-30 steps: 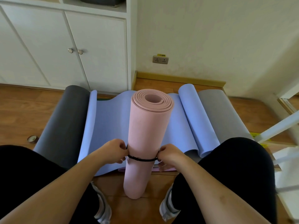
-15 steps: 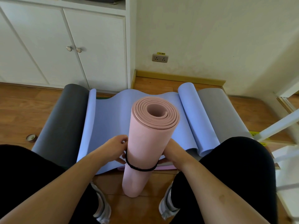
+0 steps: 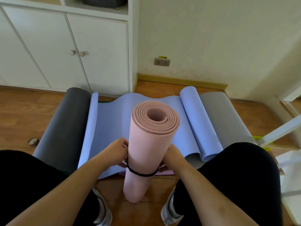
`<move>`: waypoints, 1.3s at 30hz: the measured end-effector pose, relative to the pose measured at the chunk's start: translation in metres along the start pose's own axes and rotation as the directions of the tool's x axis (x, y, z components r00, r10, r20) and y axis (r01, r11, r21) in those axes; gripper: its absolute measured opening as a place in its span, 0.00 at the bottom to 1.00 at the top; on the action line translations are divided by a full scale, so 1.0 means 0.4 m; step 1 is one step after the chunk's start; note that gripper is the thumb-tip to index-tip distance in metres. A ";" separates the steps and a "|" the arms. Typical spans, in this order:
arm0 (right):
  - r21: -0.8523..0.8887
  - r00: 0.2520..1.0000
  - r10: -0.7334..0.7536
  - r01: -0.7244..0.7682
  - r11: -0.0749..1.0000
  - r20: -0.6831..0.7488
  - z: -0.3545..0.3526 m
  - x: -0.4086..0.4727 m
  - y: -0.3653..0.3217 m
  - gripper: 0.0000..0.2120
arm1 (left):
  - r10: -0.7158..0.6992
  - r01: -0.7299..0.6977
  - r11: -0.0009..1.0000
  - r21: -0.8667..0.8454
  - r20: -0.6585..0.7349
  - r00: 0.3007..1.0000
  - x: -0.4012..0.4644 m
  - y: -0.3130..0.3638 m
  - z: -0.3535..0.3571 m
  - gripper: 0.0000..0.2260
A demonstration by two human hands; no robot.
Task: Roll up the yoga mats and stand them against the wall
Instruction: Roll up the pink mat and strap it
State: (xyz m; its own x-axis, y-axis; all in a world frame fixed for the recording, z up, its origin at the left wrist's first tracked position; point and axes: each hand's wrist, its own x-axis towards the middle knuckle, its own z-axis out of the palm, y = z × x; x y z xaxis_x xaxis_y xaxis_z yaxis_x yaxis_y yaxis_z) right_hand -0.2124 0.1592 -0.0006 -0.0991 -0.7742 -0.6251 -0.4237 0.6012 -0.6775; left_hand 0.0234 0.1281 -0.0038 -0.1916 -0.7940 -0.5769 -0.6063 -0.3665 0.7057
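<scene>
Gripping rolled pink mat (image 3: 151, 144): both hands, no readable label.

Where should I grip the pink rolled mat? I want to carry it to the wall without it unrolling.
Grip the pink rolled mat around its middle, just above the black band, coming from both sides as the left hand and right hand do. It stands upright, and the band keeps the coil closed.

The person's 2 arms are bare, with no sleeves, watch or rings to see on the left hand (image 3: 114, 154) or the right hand (image 3: 173, 156). The legs are covered in plain black trousers (image 3: 236, 173). On the feet are grey and white shoes (image 3: 169, 211).
</scene>
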 end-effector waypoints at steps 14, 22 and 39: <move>-0.011 0.911 -0.411 0.411 0.912 -0.038 -0.146 -0.109 -0.187 0.21 | 0.287 -0.290 0.957 0.024 -0.258 0.923 -0.117 0.239 -0.094 0.39; -0.013 0.721 -0.679 0.684 0.729 -0.136 -0.332 -0.214 -0.530 0.27 | 0.479 -0.529 0.846 -0.063 -0.346 0.807 -0.122 0.524 -0.242 0.32; -0.174 0.501 -0.744 0.766 0.619 -0.443 -0.440 0.465 -0.799 0.34 | 0.626 -0.664 0.747 0.039 -0.378 0.682 0.472 0.791 -0.441 0.36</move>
State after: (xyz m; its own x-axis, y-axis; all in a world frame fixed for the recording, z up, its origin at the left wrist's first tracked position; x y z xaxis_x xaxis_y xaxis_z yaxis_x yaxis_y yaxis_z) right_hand -0.2540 -0.2116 0.1680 -0.1334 -0.9224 0.3624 -0.4950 -0.2548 -0.8307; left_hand -0.0685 -0.2233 0.1831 -0.2181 -0.9545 0.2035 -0.3558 0.2720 0.8941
